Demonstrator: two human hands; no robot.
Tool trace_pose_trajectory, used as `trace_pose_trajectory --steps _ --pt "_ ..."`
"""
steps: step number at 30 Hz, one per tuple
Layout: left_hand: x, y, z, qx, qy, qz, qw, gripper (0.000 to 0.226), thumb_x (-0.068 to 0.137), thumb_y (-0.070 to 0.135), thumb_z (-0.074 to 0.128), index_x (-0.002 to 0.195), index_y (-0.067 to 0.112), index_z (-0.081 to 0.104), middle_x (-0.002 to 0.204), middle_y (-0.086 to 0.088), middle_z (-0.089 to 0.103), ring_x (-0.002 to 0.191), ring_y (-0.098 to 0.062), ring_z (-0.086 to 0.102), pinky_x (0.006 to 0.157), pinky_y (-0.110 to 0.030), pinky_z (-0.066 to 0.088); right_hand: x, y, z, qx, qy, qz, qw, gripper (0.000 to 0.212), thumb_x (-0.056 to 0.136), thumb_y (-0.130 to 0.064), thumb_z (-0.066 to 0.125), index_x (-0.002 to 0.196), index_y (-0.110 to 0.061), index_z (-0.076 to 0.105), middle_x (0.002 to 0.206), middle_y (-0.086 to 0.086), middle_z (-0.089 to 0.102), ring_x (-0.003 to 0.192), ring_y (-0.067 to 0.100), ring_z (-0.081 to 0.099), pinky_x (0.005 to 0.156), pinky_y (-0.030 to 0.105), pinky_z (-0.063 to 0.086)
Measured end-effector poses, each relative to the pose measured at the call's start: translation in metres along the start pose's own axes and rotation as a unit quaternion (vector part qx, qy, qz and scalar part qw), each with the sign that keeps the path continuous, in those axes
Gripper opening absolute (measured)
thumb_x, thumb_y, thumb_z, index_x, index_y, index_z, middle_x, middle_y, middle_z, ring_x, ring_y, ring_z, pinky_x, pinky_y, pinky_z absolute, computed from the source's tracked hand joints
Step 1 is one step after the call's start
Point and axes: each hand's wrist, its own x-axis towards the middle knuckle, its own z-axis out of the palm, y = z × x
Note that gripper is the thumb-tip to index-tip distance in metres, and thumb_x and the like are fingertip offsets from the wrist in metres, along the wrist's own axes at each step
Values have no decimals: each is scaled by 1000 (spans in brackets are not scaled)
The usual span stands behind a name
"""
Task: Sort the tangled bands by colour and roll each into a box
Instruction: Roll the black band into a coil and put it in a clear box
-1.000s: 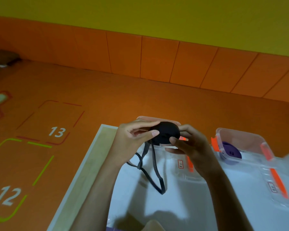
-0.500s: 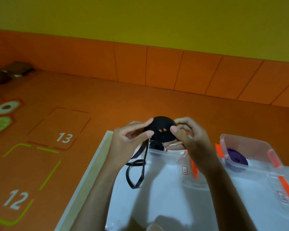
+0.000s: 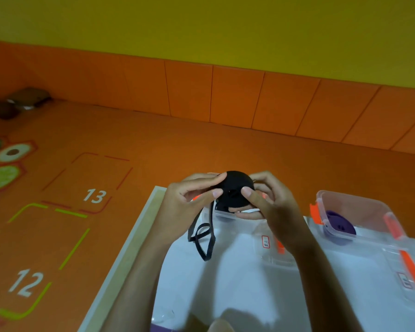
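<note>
A black band, wound into a flat roll (image 3: 235,188), is held up between both hands above the white table (image 3: 249,288). My left hand (image 3: 189,202) pinches its left edge with thumb and forefinger. My right hand (image 3: 266,202) grips the right side, thumb on the face. The band's loose tail (image 3: 203,238) hangs in a loop under the left hand. A clear box (image 3: 225,213) sits just behind and below the roll, mostly hidden. To the right, another clear box with orange clips (image 3: 383,212) holds a purple roll (image 3: 339,226).
Two clear lids with orange clips lie on the table, one (image 3: 273,250) under my right wrist and one (image 3: 410,276) at the far right. The table's left edge (image 3: 130,250) borders an orange floor with numbered squares. A dark object (image 3: 19,101) lies by the far wall.
The roll has turned between my fingers. The hanging tail now falls in a tighter loop than one second ago. The view has shifted slightly left.
</note>
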Motion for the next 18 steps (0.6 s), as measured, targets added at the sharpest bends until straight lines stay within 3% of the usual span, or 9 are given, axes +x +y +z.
trace_pose_trajectory --steps 2,5,8,10,14,18 --pt "-1 -1 -5 12 -16 -12 1000 35 94 10 78 122 32 79 125 1 77 124 -23 69 106 -37 56 -1 6 1 3 -3 12 1000 9 94 -33 71 102 -30 68 111 8 77 92 35 80 74 44 67" --pt "-5 -2 -8 53 13 -21 998 33 90 20 83 118 36 78 116 5 80 110 -18 76 97 -33 60 -2 17 2 -36 -27 27 999 6 102 -28 63 102 -33 65 113 0 78 97 27 80 77 41 67" --pt "-13 -7 -10 76 45 -53 995 24 83 31 87 105 36 79 105 6 82 101 -16 78 92 -31 61 -2 16 -2 -148 -53 24 987 4 95 -42 65 98 -40 67 103 -10 77 79 18 79 66 34 65" --pt "-19 -10 -7 71 49 -63 994 22 81 33 88 102 36 82 101 6 82 98 -15 78 88 -27 60 -1 16 -5 -173 -55 16 983 11 90 -46 67 95 -37 69 94 -5 76 68 19 74 55 29 58" --pt "-22 -12 -7 50 42 -37 997 27 85 26 85 111 33 83 113 4 80 111 -17 74 99 -30 58 1 20 -3 -84 -31 19 996 7 98 -25 69 92 -27 72 93 -1 74 63 25 71 58 31 62" --pt "-21 -10 -18 36 22 -30 999 35 89 19 83 120 34 80 115 3 79 111 -15 72 96 -26 57 1 25 3 -34 -34 31 998 3 100 -21 68 99 -19 69 103 2 75 73 35 77 67 37 66"
